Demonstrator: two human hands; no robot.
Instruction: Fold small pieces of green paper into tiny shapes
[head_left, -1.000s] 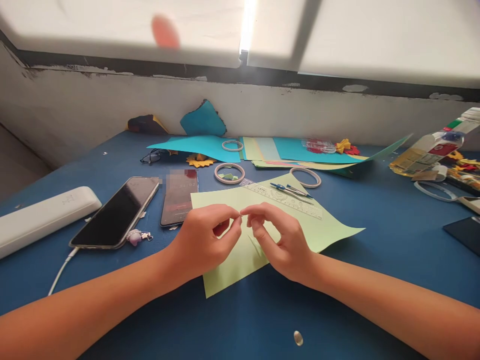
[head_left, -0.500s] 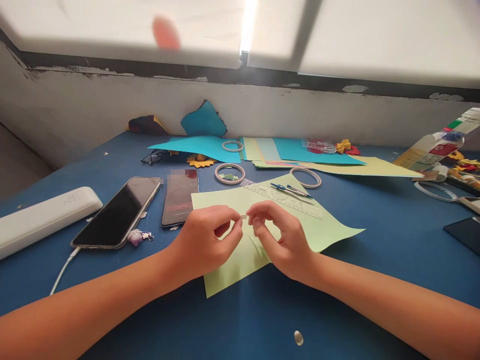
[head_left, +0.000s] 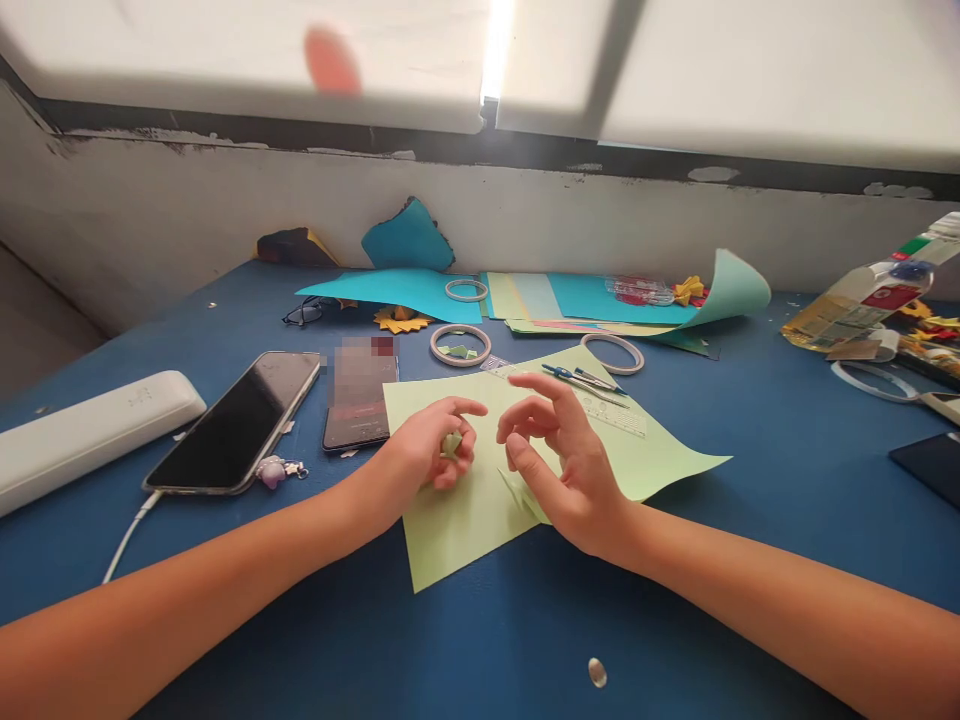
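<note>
A light green sheet (head_left: 465,520) lies on the blue table under both hands. My left hand (head_left: 446,445) is curled around a small green paper piece (head_left: 451,443), its index finger stretched out to the right. Facing it, my right hand (head_left: 551,450) has its fingers apart and bent, with nothing seen between them. A clear ruler (head_left: 630,418) and a blue compass (head_left: 574,382) rest on the sheet behind my right hand. Just beyond the sheet, a tape roll (head_left: 460,346) encircles small green scraps, and another tape roll (head_left: 613,354) lies to its right.
At left are a white power bank (head_left: 97,430), a cabled phone (head_left: 236,425) and a second phone (head_left: 360,400). Coloured sheets (head_left: 585,300) lie along the back, one curling up at its right end. A tilted bottle (head_left: 862,300) is at right.
My left hand's pinch has loosened, showing the green piece. The fingers of my right hand have spread and lifted. The right end of a back sheet has curled upward.
</note>
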